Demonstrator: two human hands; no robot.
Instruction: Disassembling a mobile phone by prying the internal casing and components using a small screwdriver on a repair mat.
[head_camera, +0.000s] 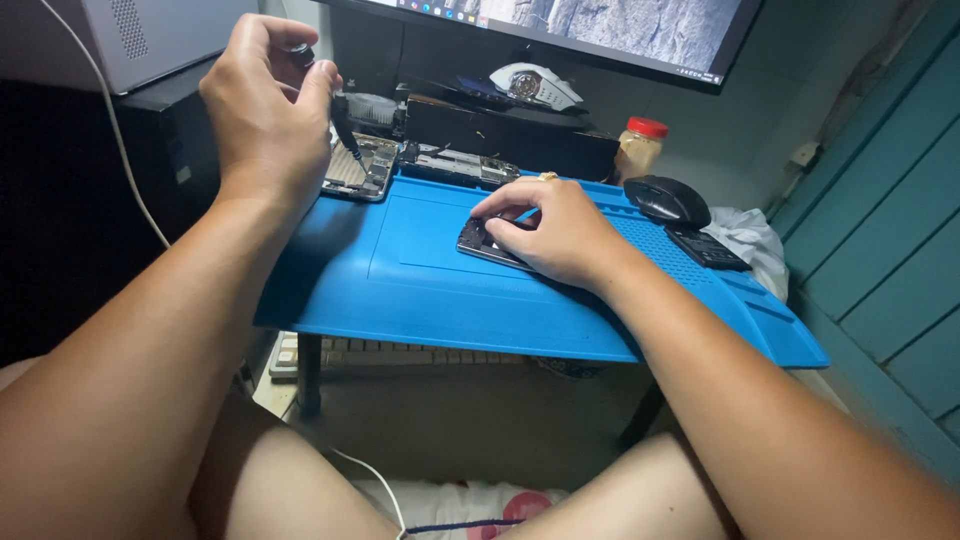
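My left hand (265, 105) is raised over the back left corner of the blue work mat (400, 270), its fingers pinched on a small black screwdriver (342, 118) that points down at an opened phone part (358, 168). My right hand (555, 232) lies on the middle of the mat, fingers pressing on a dark opened phone (478, 240). A ring shows on one finger of that hand.
A black mouse (667, 200) and a flat black battery-like piece (708, 248) sit on the mat's right side. Behind stand a monitor (600, 30), a red-lidded jar (640, 148), another opened device (460, 165) and a white cable (110, 120). A teal wall is at right.
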